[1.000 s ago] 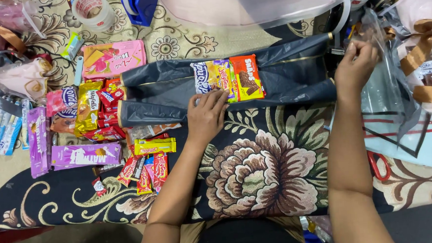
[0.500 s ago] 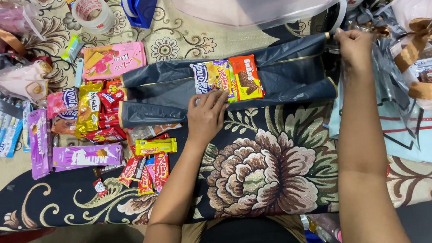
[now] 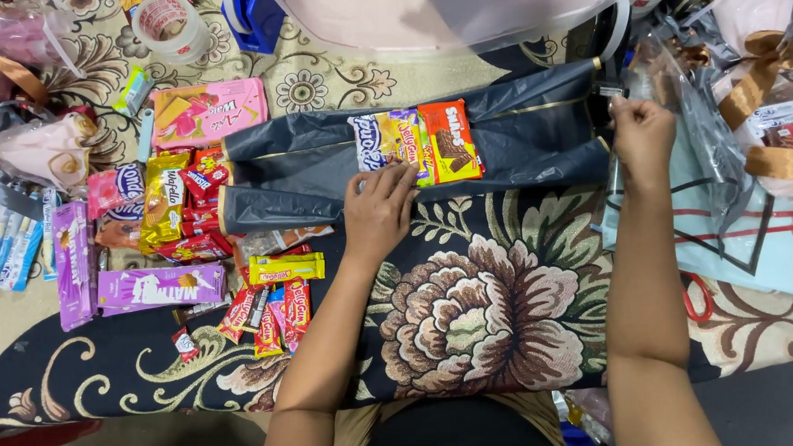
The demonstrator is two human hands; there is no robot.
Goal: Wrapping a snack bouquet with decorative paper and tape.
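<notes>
on the floral carpet [image 3: 473, 309], a dark glossy wrap [image 3: 519, 149] holds two snack packets [image 3: 415, 142].

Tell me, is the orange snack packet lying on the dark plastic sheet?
Yes, the orange snack packet lies flat on the dark plastic sheet, just above the left hand.

Head-worn view, steeply downward, near
</notes>
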